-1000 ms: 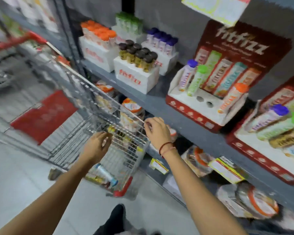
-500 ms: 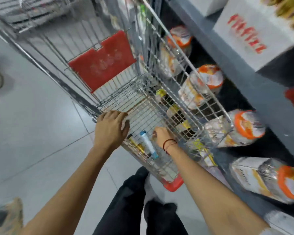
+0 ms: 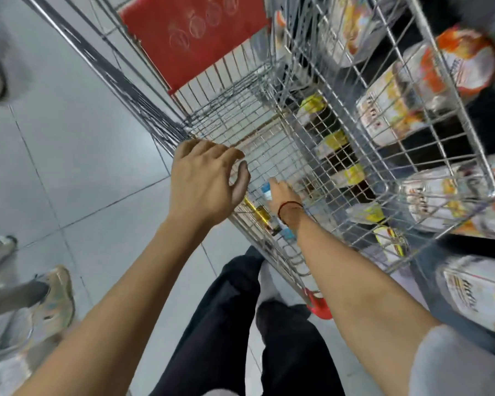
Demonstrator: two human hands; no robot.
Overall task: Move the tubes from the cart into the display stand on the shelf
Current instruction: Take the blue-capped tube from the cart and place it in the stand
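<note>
Deep in the cart (image 3: 269, 144), at its six o'clock corner, your right hand (image 3: 282, 197) reaches the tubes (image 3: 262, 215), grasp unclear; your left hand (image 3: 205, 181) clasps the rim. Those tubes are yet to move.

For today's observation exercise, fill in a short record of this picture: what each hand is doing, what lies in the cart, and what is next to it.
left hand: grips the rim of the cart
right hand: reaches down into the cart, at a blue-capped tube; hold unclear
also in cart: gold tube, beside the blue-capped one
next to cart: pouches on low shelves
</note>
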